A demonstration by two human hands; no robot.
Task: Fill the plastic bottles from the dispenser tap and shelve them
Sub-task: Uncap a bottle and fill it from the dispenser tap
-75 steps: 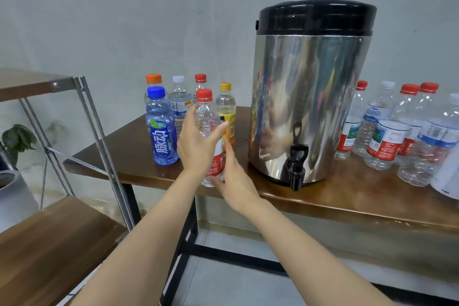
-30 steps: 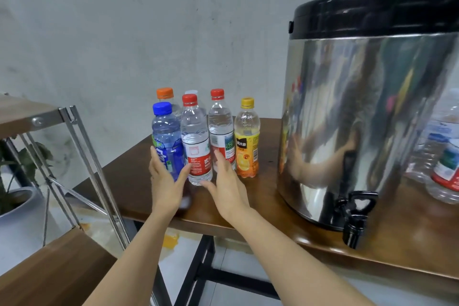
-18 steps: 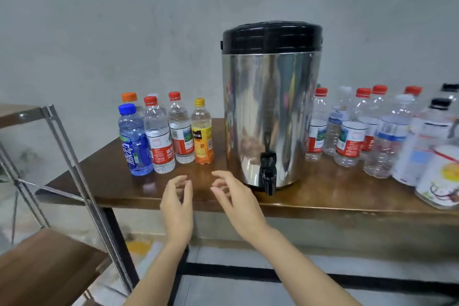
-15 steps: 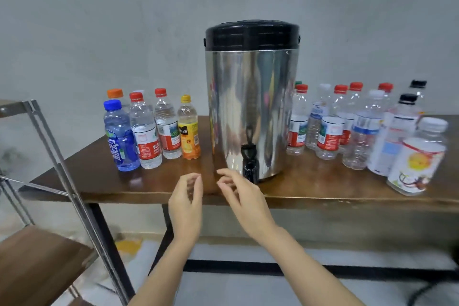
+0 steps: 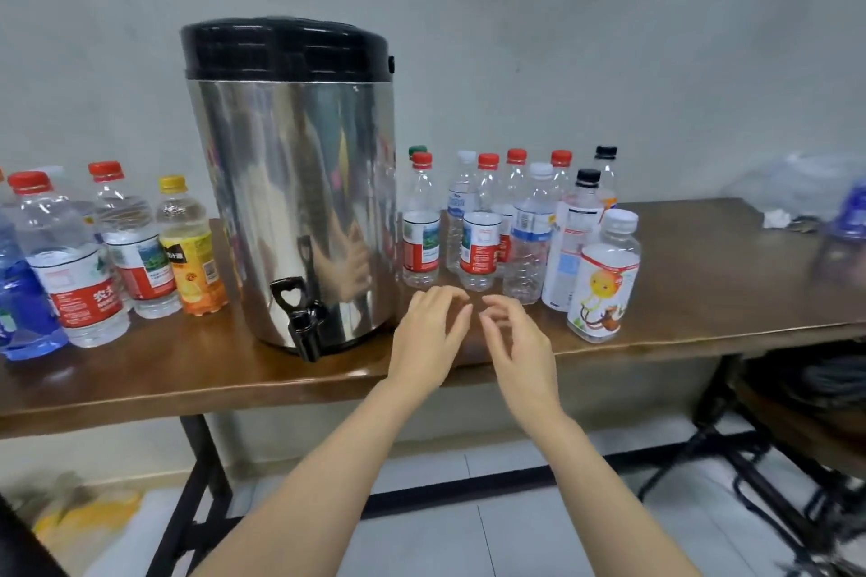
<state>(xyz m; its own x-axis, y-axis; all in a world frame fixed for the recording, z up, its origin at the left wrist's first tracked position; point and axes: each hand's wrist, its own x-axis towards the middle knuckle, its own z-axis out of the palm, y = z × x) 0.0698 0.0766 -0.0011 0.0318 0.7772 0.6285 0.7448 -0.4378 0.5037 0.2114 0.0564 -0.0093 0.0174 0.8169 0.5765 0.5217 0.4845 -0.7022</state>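
A steel dispenser with a black lid stands on the wooden table, its black tap over the front edge. Filled bottles stand left of it, among them a red-capped one and an orange-labelled one. Several empty capped bottles cluster right of it, such as a red-labelled bottle and a short cartoon-labelled bottle. My left hand and my right hand hover side by side just in front of the empty cluster, fingers loosely curled, holding nothing.
A crumpled clear plastic bag and a blurred blue bottle lie at the table's far right. Black frame legs and cables sit under the right end. A yellow object lies on the tiled floor at lower left.
My view swung right from the filled bottles past the dispenser. Both hands let go of the red-capped bottle on the left and moved across to the empty bottles on the right.
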